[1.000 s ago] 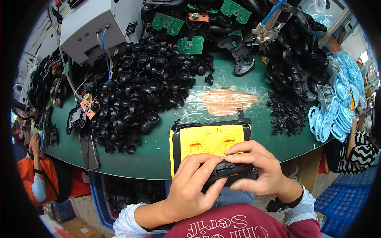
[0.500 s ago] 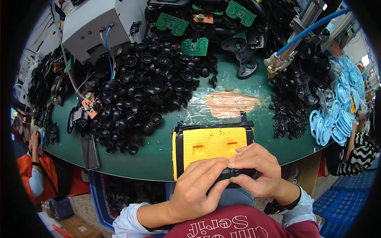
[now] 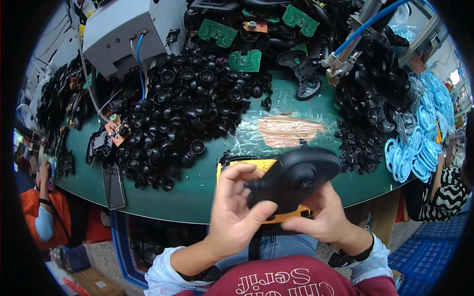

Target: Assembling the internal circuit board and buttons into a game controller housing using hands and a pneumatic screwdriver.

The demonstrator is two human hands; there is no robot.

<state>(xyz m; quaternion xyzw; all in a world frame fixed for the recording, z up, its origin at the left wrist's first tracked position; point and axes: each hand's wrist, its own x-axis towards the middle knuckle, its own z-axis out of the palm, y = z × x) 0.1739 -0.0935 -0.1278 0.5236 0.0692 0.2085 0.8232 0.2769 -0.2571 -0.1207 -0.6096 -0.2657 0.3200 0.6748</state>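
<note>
A black game controller shell (image 3: 276, 185) is raised and tilted in front of me, over the yellow textured pad (image 3: 254, 164). One rounded end with a thumbstick cap (image 3: 302, 175) faces up toward the head view. My left hand (image 3: 234, 212) grips the shell's left side, thumb across the lower edge and fingers behind it. At the lower right my right hand (image 3: 323, 217) supports it; its fingers are partly hidden behind the shell. The pad, edged with black tape, lies at the table's front edge and is mostly covered by shell and hands.
Black thumbstick caps (image 3: 173, 118) are heaped on the green table (image 3: 197, 197). Left of them lies a phone (image 3: 114, 187). A grey machine (image 3: 123, 44), green circuit boards (image 3: 245, 60) and a metal fixture (image 3: 345, 64) stand behind. Light-blue rings (image 3: 417, 153) and small black parts (image 3: 358, 148) lie right.
The controller shell has come up from low at the pad's front edge and turned so its thumbstick side shows. Both hands have spread from a close pinch to hold its sides.
</note>
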